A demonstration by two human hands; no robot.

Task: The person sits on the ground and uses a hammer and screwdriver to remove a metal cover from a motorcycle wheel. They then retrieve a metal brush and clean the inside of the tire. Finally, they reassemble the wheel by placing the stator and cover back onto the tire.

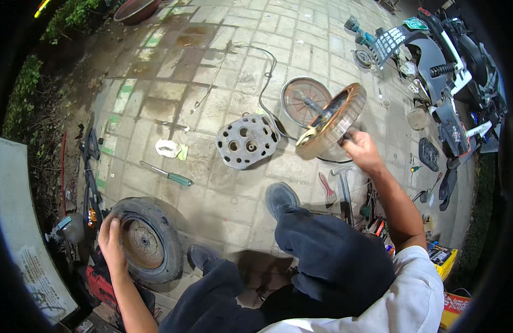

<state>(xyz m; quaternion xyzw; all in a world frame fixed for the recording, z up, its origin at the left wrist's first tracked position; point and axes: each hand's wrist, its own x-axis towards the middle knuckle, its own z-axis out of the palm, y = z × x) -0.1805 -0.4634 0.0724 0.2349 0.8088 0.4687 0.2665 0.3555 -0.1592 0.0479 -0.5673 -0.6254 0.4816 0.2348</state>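
My right hand (361, 150) grips the axle end of a hub motor stator (332, 125), whose laminated rim and copper-coloured windings show. It is held tilted above the ground, and its axle's other end points over a round ribbed motor cover (296, 93). A dark cable (266, 89) runs across the paving near it. On the left, my left hand (113, 243) is against the outer edge of a scooter wheel (146, 241) with a black tyre and a rusty hub; its thumb is hidden. A cast metal block with holes (248, 141), like a cylinder head, lies between them.
A green-handled screwdriver (173, 176) and a crumpled white cloth or paper (167, 148) lie left of the block. Beside my right foot are a red-handled brush (327, 188) and a hammer (344, 189). A partly dismantled scooter (448, 79) stands at right. A white panel (19, 224) borders the left.
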